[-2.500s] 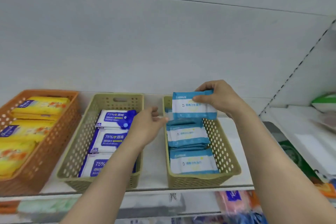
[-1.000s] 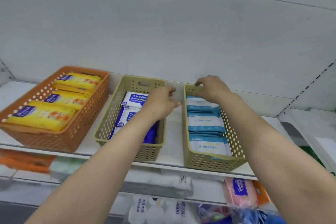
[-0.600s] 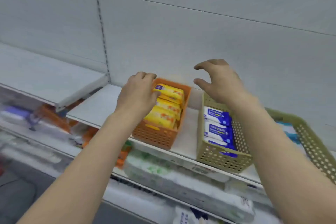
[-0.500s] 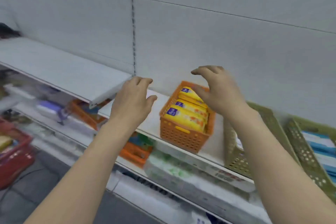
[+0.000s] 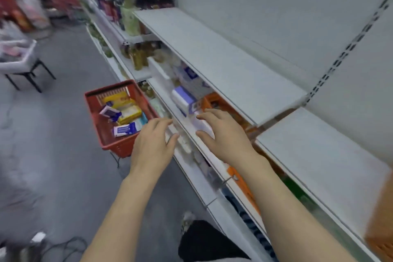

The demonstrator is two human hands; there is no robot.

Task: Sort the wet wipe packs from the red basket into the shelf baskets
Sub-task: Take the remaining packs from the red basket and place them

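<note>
- My left hand (image 5: pixel 152 144) and right hand (image 5: pixel 221 134) hang in the aisle with fingers loosely spread; neither one holds anything.
- The red plastic shopping basket (image 5: pixel 102 134) stands on the grey floor (image 5: pixel 63 166) below and ahead of my left hand, beside the foot of the white metal shelving (image 5: pixel 223 64). Loose wet wipe packs lie jumbled in it: a yellow flat pack (image 5: pixel 128 112), a white-and-blue pack (image 5: pixel 125 129), and a small dark-blue pack (image 5: pixel 110 112) tilted on top.
- Risk: the packs overlap, so a hurried grab may pinch two colours at once, and one could end up in the wrong shelf basket.
- Risk: the soft film wrappers probably slide against each other; a shallow pinch may let a pack slip back or fall onto the floor.
- Risk: the view is blurred, so my aim is uncertain; my fingers may strike the basket rim and shove the basket along.
- Risk: my right hand hovers close to the lower shelf edge (image 5: pixel 191 134) and could knock the boxed goods (image 5: pixel 182 98) there.
- The shelf baskets are mostly out of view; only an orange corner (image 5: pixel 380 229) shows at the far right.
</note>
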